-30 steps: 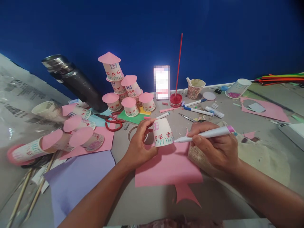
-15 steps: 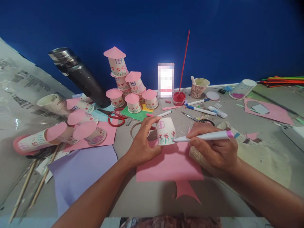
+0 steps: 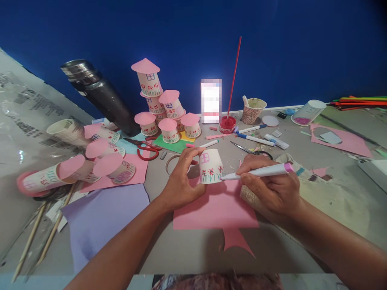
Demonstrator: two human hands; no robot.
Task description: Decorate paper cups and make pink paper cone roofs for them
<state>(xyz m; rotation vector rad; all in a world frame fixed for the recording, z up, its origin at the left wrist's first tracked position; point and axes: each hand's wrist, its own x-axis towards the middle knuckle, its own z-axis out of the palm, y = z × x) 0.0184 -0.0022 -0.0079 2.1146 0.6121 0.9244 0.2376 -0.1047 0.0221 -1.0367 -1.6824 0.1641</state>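
Note:
My left hand [image 3: 183,183] grips a white paper cup [image 3: 211,164] turned upside down, thumb low and fingers at its top. On the cup are a purple window, red flowers and green grass strokes. In my right hand [image 3: 270,183] is a white marker [image 3: 263,171] with a pink end, its tip at the cup's lower right side. Beneath both lies a pink paper sheet [image 3: 214,213]. Decorated cups with pink cone roofs stand stacked in a tower [image 3: 149,82] at the back left, and several more roofed cups [image 3: 111,167] lie on their sides at the left.
Red-handled scissors [image 3: 148,152], a tape roll [image 3: 169,165] and black-handled scissors [image 3: 248,151] lie behind my hands. A dark flask [image 3: 102,96] leans at the left. A red pot [image 3: 227,125] holds an upright stick. Purple paper [image 3: 105,225] lies front left, a cloth [image 3: 326,201] right.
The hands, cup and marker keep nearly the same pose, the marker tip staying at the cup's lower right. The whole view has shifted very slightly.

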